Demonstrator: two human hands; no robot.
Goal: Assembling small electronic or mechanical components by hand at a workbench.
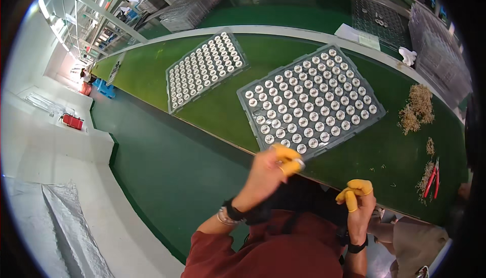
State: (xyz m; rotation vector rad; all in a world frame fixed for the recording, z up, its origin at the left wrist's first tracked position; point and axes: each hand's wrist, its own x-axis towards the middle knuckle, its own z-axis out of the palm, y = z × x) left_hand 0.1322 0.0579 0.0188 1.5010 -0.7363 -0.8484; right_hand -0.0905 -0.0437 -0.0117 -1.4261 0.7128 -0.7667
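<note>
My left hand (271, 169), with yellow finger covers on the thumb and fingers, is closed on a small white round part (300, 163). It is held just off the near edge of a clear plastic tray (250, 121) filled with rows of white round parts (304, 97). To the right, beside the bench's near edge, my right hand (358, 199) has its yellow-covered fingers curled together in a pinch. Whatever those fingers hold, if anything, is too small to make out. A few tiny bent wire pieces (383, 166) lie on the green bench near it.
Farther left sits a second tray (208, 89) of similar parts. On the right are a heap of thin tan clippings (417, 107) and red-handled pliers (431, 182). Stacked clear trays (438, 55) and papers (357, 37) stand behind. Another person's leg (417, 242) shows at lower right.
</note>
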